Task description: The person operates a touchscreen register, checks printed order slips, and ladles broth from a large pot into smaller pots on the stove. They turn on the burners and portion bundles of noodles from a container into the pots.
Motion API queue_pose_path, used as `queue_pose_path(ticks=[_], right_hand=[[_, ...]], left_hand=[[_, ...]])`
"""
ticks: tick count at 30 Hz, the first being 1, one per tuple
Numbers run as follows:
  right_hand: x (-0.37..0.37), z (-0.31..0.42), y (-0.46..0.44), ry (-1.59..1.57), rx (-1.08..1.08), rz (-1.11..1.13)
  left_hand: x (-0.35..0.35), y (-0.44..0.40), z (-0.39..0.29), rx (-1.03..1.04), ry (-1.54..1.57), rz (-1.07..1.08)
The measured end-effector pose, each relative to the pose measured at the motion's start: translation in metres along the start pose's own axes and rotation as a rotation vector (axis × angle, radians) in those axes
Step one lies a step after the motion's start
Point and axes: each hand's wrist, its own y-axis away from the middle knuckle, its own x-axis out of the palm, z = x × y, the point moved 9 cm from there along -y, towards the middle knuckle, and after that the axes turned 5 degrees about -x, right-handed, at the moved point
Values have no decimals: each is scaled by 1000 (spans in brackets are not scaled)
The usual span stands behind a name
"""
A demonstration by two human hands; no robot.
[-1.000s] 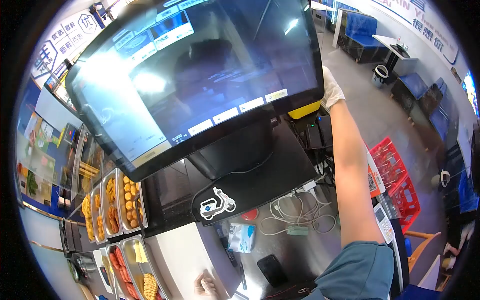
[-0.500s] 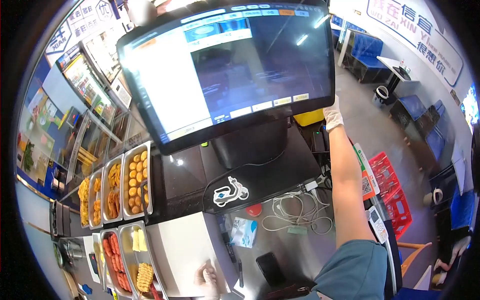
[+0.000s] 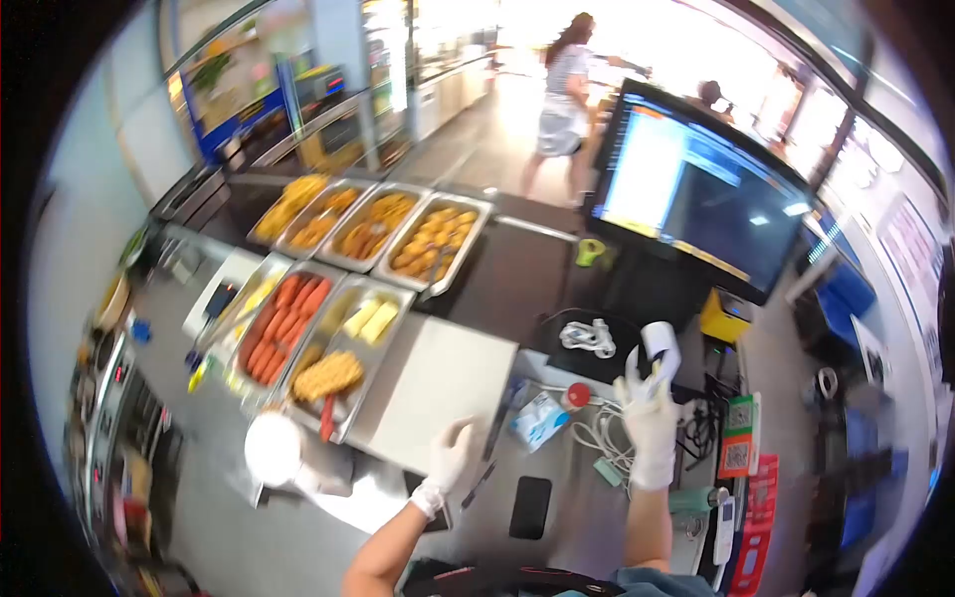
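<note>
My right hand [image 3: 649, 423], in a white glove, is raised in front of the black screen stand. Its fingers hold a curled white paper slip [image 3: 661, 345], probably a receipt. My left hand [image 3: 453, 456], also gloved, rests at the near right edge of a white board [image 3: 438, 383]. Its fingers are loosely bent with the thumb apart, and nothing shows in them. Beside the board is a metal tray [image 3: 383, 343] with noodle blocks and a red-handled tool. The touchscreen [image 3: 706, 189] stands tilted at the upper right.
Sausages [image 3: 288, 326] fill a neighbouring tray; several food trays [image 3: 438, 244] line the back. A phone [image 3: 530, 507], a tissue pack [image 3: 540, 421] and white cables [image 3: 602, 438] lie on the metal counter. A white-lidded container [image 3: 277, 450] stands left. A person [image 3: 567, 104] is beyond the counter.
My view has swung left and down. My right hand has come back from behind the screen's lower right edge and now holds the paper slip. My left hand stays by the white board.
</note>
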Motion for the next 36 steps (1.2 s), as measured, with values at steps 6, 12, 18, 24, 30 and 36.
queue_pose_path(ticks=[6,12,18,24,30,36], right_hand=[[71,-173,152,143,615,94],[139,-264,273,775,640,567],[205,-455,405,503,935,737],[258,-625,501,924,799,1230],[290,-762,547,1306,848,1495],[317,-894,556,1207,1057,1545]], left_hand=[[-48,114,-68,53,56,47],[-183,188,-61,-46,-17,250],[-360,255,-55,139,-31,62],[-551,307,-24,120,304,-295],[-697,306,-1,12,397,-422],[-834,270,-3,6,544,-731]])
